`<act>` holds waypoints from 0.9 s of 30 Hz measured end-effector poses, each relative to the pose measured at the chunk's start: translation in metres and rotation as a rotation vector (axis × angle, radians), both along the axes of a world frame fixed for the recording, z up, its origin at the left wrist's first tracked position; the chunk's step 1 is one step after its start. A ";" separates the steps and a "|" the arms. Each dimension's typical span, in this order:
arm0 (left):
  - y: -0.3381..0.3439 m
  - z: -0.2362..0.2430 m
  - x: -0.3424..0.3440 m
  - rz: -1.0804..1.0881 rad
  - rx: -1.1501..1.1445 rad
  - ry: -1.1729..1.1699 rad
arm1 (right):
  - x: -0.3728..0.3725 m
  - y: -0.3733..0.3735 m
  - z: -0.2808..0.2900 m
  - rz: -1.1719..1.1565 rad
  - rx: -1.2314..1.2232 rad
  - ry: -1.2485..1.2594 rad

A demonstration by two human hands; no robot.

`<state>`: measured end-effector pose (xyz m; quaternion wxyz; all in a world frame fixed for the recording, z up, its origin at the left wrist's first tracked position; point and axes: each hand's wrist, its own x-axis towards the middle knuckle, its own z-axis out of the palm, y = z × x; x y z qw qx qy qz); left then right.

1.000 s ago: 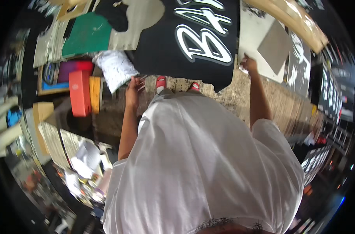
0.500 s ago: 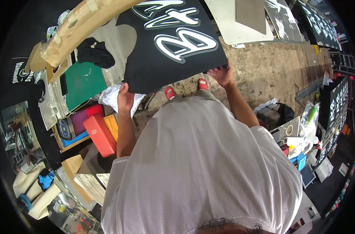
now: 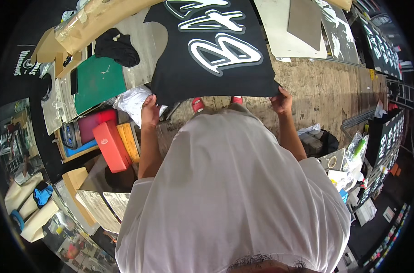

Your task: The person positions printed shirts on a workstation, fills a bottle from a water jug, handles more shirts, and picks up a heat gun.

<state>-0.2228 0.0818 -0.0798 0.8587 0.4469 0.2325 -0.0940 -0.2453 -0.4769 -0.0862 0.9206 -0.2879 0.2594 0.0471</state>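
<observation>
A black fabric piece (image 3: 207,84) with large white, grey-outlined lettering stretches out in front of me, and its far part runs past the top of the view. My left hand (image 3: 149,113) pinches its near left corner. At the near right corner, my right hand (image 3: 282,101) grips the cloth between thumb and fingers. The near edge hangs between both hands, slightly sagging, above my red footwear. Under the cloth's left side lies a pale grey board (image 3: 147,38).
To the left are a long brown cardboard roll (image 3: 102,20), a bunched black cloth (image 3: 117,48), a green mat (image 3: 100,82), a white plastic bag (image 3: 133,102) and a red box (image 3: 111,146). Pale boards (image 3: 289,43) stand at the far right. A wooden floor (image 3: 320,86) lies below.
My right hand has moved right and slightly nearer, now gripping the corner. My left hand is slightly nearer. The cloth's near edge is pulled wider and straighter.
</observation>
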 end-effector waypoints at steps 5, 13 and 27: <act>0.005 0.007 -0.010 -0.033 -0.022 -0.017 | -0.027 -0.031 -0.012 0.114 0.006 -0.050; 0.020 0.006 -0.016 -0.014 0.004 -0.017 | -0.046 -0.039 -0.017 0.170 -0.074 0.059; 0.021 0.008 -0.008 0.025 0.150 0.041 | -0.074 -0.044 -0.009 0.472 -0.209 0.480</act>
